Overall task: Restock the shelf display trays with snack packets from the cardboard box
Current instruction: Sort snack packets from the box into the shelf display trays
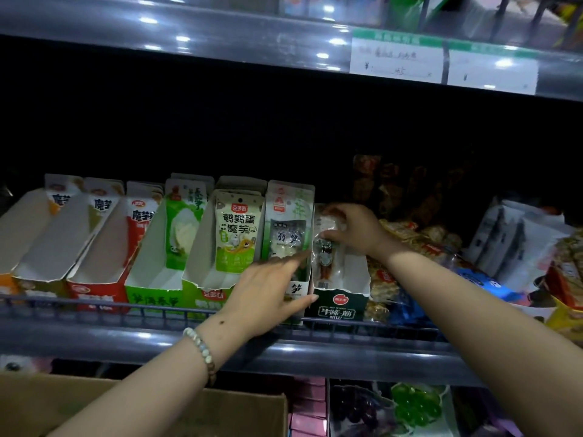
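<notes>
A row of cardboard display trays stands on the middle shelf. The dark green tray [339,305] at the right end holds clear snack packets [326,260]. My right hand [353,228] pinches the top of those packets inside the tray. My left hand [271,288] lies flat with straight fingers against the front of the white bamboo-shoot tray [296,288] beside it. The cardboard box [220,408] sits below the shelf at the bottom left; what is in it is hidden by my left arm.
Left of these stand a green tray [151,294] and red trays [94,294] with packets at their backs. Loose snack bags [407,234] pile to the right. A wire rail [126,310] fronts the shelf. Price tags [396,59] hang on the upper shelf edge.
</notes>
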`<act>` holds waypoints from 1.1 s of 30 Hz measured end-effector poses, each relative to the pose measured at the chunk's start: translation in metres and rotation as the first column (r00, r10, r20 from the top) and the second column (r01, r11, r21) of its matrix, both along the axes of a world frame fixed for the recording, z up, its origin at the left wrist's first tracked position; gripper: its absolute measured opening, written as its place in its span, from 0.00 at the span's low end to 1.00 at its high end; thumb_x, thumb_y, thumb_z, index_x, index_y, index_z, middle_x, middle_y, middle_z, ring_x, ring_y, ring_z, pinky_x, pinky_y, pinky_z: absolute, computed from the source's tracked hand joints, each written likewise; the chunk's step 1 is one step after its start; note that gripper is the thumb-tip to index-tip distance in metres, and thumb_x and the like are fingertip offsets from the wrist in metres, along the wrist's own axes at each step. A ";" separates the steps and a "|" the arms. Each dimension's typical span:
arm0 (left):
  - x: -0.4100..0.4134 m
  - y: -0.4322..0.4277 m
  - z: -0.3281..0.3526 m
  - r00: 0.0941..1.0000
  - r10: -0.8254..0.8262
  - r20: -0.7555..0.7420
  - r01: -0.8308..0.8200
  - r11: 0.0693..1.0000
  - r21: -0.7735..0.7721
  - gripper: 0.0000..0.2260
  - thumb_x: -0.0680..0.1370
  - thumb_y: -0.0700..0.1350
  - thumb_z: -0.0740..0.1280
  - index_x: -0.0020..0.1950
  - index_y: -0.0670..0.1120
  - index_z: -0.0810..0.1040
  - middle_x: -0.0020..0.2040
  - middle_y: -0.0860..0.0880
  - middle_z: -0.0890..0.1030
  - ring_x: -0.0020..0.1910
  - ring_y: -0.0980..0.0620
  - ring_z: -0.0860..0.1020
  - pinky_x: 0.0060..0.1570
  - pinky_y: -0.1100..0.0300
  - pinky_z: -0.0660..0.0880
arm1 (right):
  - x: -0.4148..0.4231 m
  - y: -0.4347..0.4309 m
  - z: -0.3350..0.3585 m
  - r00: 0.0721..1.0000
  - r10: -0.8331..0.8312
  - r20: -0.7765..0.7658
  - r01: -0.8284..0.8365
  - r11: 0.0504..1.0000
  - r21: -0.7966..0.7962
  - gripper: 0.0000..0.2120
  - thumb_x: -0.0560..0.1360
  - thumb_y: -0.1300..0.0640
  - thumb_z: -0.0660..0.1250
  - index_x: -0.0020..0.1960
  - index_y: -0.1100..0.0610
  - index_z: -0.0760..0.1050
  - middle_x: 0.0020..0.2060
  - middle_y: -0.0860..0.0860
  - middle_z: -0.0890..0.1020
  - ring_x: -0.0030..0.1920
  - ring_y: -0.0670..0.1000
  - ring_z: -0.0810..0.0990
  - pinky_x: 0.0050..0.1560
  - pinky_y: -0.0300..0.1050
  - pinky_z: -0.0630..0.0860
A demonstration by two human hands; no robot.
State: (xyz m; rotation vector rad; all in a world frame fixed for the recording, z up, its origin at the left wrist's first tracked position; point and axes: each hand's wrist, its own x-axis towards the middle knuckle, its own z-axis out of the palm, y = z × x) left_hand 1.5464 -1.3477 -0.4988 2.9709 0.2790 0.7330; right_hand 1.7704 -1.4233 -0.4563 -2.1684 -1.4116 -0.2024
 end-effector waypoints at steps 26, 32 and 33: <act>-0.236 0.036 -0.072 0.965 0.148 -0.217 -0.196 0.956 -0.218 0.39 0.70 0.75 0.42 0.75 0.55 0.59 0.76 0.55 0.59 0.75 0.53 0.57 0.73 0.54 0.56 | -0.250 -0.067 -0.074 0.954 0.176 -0.244 -0.216 0.965 -0.149 0.27 0.78 0.42 0.59 0.74 0.46 0.59 0.75 0.43 0.56 0.75 0.45 0.54 0.73 0.47 0.54; -0.312 0.061 -0.136 0.865 0.213 -0.453 -0.356 0.899 -0.256 0.49 0.63 0.79 0.34 0.76 0.55 0.57 0.76 0.53 0.59 0.75 0.51 0.56 0.72 0.56 0.55 | -0.305 -0.042 -0.158 0.890 0.152 -0.430 -0.265 0.940 -0.215 0.25 0.78 0.45 0.61 0.73 0.49 0.63 0.74 0.46 0.60 0.73 0.47 0.60 0.71 0.42 0.58; -0.321 0.065 -0.146 0.841 0.214 -0.498 -0.379 0.889 -0.258 0.51 0.62 0.80 0.33 0.77 0.54 0.56 0.77 0.53 0.58 0.75 0.52 0.56 0.72 0.56 0.55 | -0.313 -0.037 -0.173 0.875 0.137 -0.465 -0.273 0.932 -0.239 0.25 0.78 0.45 0.61 0.73 0.49 0.63 0.74 0.46 0.60 0.73 0.47 0.60 0.72 0.43 0.58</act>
